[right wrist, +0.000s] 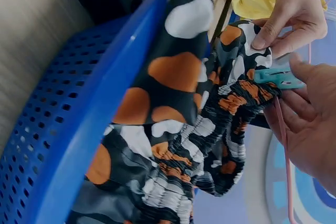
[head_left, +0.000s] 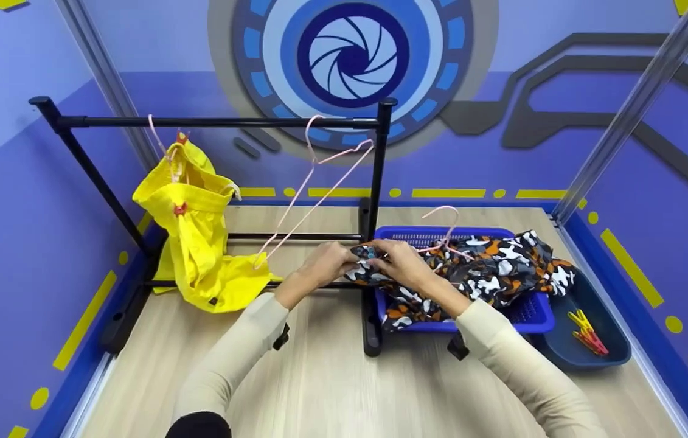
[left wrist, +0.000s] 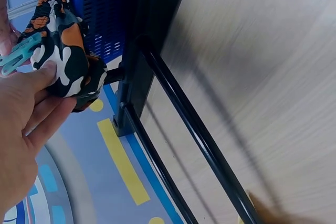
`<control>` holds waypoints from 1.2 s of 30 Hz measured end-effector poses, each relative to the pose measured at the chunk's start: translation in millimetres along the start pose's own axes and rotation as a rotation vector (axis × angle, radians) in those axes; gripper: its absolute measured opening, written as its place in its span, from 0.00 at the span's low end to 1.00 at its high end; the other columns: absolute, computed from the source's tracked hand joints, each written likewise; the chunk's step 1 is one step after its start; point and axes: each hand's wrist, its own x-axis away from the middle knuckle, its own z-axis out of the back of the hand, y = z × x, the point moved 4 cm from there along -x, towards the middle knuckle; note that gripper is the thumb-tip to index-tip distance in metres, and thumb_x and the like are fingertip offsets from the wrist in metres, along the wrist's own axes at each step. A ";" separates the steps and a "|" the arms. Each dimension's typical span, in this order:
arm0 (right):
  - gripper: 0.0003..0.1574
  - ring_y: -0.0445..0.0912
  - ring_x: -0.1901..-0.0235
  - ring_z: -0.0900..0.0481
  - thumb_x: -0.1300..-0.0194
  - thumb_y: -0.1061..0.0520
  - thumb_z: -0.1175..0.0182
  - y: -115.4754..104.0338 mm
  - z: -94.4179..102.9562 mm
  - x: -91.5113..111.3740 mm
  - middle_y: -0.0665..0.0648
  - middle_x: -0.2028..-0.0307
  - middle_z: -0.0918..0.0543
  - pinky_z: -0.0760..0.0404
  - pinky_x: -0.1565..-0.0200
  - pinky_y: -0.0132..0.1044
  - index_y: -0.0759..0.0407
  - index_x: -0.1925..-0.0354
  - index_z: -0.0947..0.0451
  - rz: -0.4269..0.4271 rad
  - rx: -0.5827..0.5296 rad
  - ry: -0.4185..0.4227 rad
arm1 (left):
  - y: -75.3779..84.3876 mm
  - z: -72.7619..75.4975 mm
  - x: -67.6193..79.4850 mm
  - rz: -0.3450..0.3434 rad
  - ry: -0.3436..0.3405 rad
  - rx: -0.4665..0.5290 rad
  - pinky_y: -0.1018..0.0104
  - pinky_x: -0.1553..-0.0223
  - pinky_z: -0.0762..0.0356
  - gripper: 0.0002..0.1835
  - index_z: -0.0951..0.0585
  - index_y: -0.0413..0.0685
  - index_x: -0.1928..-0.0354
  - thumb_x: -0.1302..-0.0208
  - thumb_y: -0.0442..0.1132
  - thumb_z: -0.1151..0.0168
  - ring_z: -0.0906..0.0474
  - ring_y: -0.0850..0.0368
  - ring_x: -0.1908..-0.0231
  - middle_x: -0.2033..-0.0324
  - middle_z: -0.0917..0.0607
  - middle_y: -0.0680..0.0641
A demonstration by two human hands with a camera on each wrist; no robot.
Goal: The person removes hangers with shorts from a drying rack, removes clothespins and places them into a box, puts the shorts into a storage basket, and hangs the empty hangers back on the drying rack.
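hands (head_left: 326, 263) (head_left: 404, 264) pinch peg (right wrist: 274, 76) and camouflage garment (head_left: 502, 277), which runs lengthwise left-right.

camouflage garment (head_left: 493, 274), probably teal clip (right wrist: 271, 76)

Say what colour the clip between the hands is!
The clip is teal, best in the right wrist view.

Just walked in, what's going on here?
A person is handling a camouflage garment that lies partly over a blue basket. The left hand pinches its edge; the right hand holds a teal clothespin at the waistband, beside a pink hanger. It's not on the rack yet; yellow clothing already hangs there.
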 end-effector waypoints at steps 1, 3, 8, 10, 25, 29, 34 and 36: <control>0.17 0.56 0.52 0.12 0.31 0.60 0.34 0.2 -0.9 0.3 0.62 0.52 0.11 0.15 0.49 0.51 0.65 0.46 0.17 0.012 -0.001 0.015 | -0.3 -0.7 0.3 0.011 -0.012 0.009 0.55 0.65 0.16 0.05 0.09 0.47 0.66 0.35 0.40 0.30 0.12 0.49 0.69 0.70 0.08 0.48; 0.16 0.55 0.54 0.12 0.31 0.61 0.35 0.7 -2.6 0.8 0.62 0.52 0.11 0.14 0.52 0.50 0.65 0.47 0.16 0.033 -0.016 0.046 | -0.5 -1.4 0.3 0.027 -0.032 0.019 0.55 0.66 0.16 0.06 0.10 0.46 0.67 0.34 0.39 0.30 0.12 0.48 0.70 0.71 0.09 0.47; 0.13 0.50 0.68 0.14 0.34 0.62 0.33 4.1 -4.7 3.0 0.62 0.58 0.09 0.15 0.64 0.47 0.66 0.51 0.13 0.016 -0.079 0.131 | 0.8 -1.2 -1.5 0.054 -0.049 0.006 0.55 0.66 0.16 0.06 0.10 0.47 0.69 0.35 0.38 0.30 0.13 0.48 0.71 0.73 0.09 0.47; 0.12 0.49 0.71 0.15 0.35 0.62 0.32 4.8 -4.7 3.9 0.62 0.62 0.09 0.16 0.67 0.45 0.65 0.54 0.12 -0.001 -0.086 0.159 | 1.2 -2.0 -1.6 0.061 -0.040 -0.005 0.55 0.67 0.16 0.06 0.10 0.47 0.70 0.36 0.37 0.30 0.14 0.48 0.72 0.73 0.09 0.47; 0.09 0.43 0.77 0.17 0.37 0.61 0.30 7.2 -1.5 5.8 0.63 0.64 0.09 0.27 0.76 0.28 0.64 0.59 0.10 -0.094 -0.130 0.273 | 3.2 -9.1 6.5 0.067 0.107 0.021 0.54 0.67 0.16 0.04 0.09 0.44 0.67 0.37 0.35 0.30 0.12 0.46 0.71 0.72 0.09 0.43; 0.09 0.36 0.82 0.31 0.35 0.61 0.31 8.2 1.5 4.0 0.63 0.62 0.09 0.37 0.78 0.25 0.63 0.57 0.10 -0.156 -0.233 0.279 | 4.6 -9.8 8.1 0.081 0.106 -0.006 0.53 0.64 0.15 0.04 0.09 0.45 0.65 0.36 0.37 0.31 0.12 0.45 0.68 0.70 0.09 0.44; 0.10 0.43 0.74 0.15 0.35 0.62 0.32 9.8 4.1 3.2 0.64 0.59 0.09 0.18 0.68 0.29 0.65 0.56 0.11 -0.213 -0.319 0.318 | 6.3 -9.9 8.7 0.095 0.106 0.010 0.54 0.63 0.14 0.05 0.09 0.45 0.63 0.36 0.36 0.31 0.12 0.45 0.68 0.68 0.08 0.44; 0.10 0.51 0.63 0.09 0.36 0.62 0.31 9.9 5.3 3.8 0.64 0.59 0.10 0.12 0.57 0.39 0.65 0.56 0.11 -0.227 -0.353 0.352 | 6.8 -9.8 8.7 0.099 0.112 0.024 0.54 0.63 0.14 0.04 0.09 0.45 0.63 0.36 0.36 0.31 0.12 0.45 0.69 0.69 0.09 0.44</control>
